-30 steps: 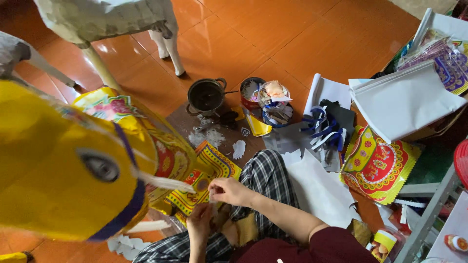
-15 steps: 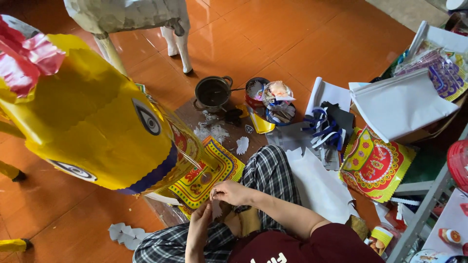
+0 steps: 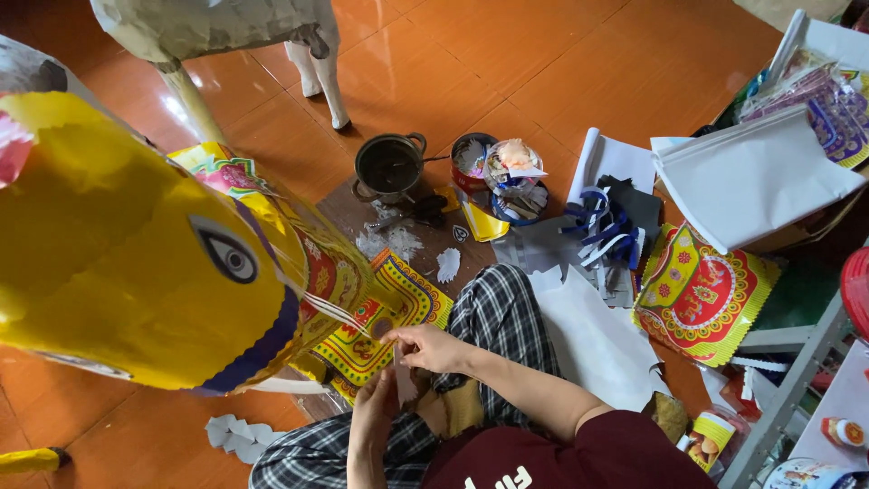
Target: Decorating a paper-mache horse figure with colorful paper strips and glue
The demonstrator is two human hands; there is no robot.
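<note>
A dark pot (image 3: 389,166) on the orange floor (image 3: 507,54), beside a red tin (image 3: 469,158); white sheets (image 3: 756,177) right.

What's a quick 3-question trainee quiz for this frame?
1. True or false: the pot stands on the person's lap.
2. The big figure beside the hands is mainly: A blue, B yellow, C green.
3. What do the left hand and right hand hold between them?

Key:
1. False. It stands beyond the knee, apart from the lap.
2. B.
3. A small white paper piece.
</note>
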